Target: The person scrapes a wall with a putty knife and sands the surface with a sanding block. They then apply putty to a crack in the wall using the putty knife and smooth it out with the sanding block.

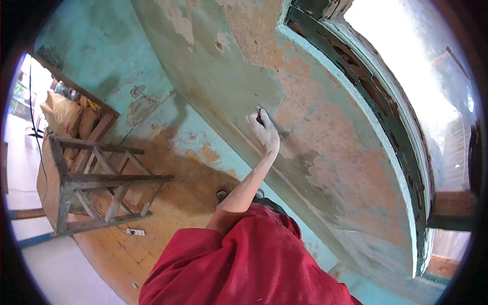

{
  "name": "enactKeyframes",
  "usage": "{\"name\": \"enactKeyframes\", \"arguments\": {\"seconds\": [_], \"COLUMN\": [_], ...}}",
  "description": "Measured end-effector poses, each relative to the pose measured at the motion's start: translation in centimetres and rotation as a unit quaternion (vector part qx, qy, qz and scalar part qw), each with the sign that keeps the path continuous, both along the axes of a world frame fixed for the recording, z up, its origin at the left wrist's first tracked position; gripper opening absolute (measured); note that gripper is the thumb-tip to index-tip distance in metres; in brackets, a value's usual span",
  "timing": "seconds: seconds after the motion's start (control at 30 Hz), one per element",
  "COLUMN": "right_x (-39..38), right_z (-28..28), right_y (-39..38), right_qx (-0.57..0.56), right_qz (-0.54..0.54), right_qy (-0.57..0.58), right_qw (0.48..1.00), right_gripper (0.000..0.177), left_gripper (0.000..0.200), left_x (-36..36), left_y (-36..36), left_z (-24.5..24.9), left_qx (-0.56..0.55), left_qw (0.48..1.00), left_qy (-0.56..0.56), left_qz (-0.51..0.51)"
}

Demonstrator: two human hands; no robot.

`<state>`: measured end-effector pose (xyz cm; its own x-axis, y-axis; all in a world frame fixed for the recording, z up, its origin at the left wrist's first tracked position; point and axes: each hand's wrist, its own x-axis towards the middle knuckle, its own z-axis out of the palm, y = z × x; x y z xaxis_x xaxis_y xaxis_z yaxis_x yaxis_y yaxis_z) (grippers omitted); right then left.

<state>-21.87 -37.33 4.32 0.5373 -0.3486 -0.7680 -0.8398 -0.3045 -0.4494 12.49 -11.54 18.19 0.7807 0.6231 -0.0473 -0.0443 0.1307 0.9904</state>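
Note:
My left hand (262,124) is raised against the patchy wall (325,117), its fingers closed around a small dark scraper-like tool (260,118). The tool's grey tip touches or nearly touches the wall, just above the fingers. Around it, a smooth grey-green surface meets rough, peeling pink and orange patches. My left forearm reaches up from a red sleeve (193,244). My right hand is not in view.
A wooden stool-like frame (119,178) lies on the left, near sacks (63,114). A white power strip (135,232) is on the brownish floor (178,203). At the upper right is a window with a weathered dark green frame (376,94). My feet are below the forearm.

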Motion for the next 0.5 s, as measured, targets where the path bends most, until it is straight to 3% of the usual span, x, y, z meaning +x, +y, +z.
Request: {"name": "enactKeyframes", "arguments": {"seconds": [0.1,0.17,0.23,0.3,0.37,0.4,0.43,0.5], "right_x": [1.7,2.3,2.4,3.4,5.3,5.3,5.1,5.6], "right_z": [-0.2,-0.3,0.2,0.8,0.7,0.6,0.6,0.4], "right_y": [-2.1,-3.6,-4.2,-5.3,-6.2,-6.6,-6.9,-7.5], "right_qx": [0.001,-0.001,-0.001,-0.005,-0.009,-0.009,-0.009,-0.009], "right_qz": [0.031,0.048,0.065,0.092,0.115,0.123,0.133,0.154], "right_qy": [-0.002,-0.002,0.002,-0.001,-0.01,-0.009,-0.005,-0.004], "right_qw": [1.0,0.999,0.998,0.996,0.993,0.992,0.991,0.988], "right_gripper": [0.024,0.024,0.024,0.024,0.024,0.024,0.024,0.024], "left_gripper": [0.035,0.025,0.026,0.026,0.026,0.03,0.034,0.031], "left_x": [0.9,1.1,1.8,2.9,2.6,2.4,2.2,2.5], "left_y": [-1.3,-1.5,-1.0,0.2,0.5,0.3,0.1,-0.1], "left_z": [-2.3,-4.3,-10.4,-15.4,-8.8,-6.4,-4.9,-3.2], "left_qx": [0.029,0.031,0.061,-0.108,-0.081,-0.022,0.039,0.061], "left_qw": [0.997,0.992,0.986,0.968,0.968,0.983,0.989,0.987], "left_qy": [-0.021,0.08,0.087,0.209,0.217,0.141,0.067,0.048], "left_qz": [0.062,0.096,0.128,0.086,0.098,0.111,0.125,0.139]}}
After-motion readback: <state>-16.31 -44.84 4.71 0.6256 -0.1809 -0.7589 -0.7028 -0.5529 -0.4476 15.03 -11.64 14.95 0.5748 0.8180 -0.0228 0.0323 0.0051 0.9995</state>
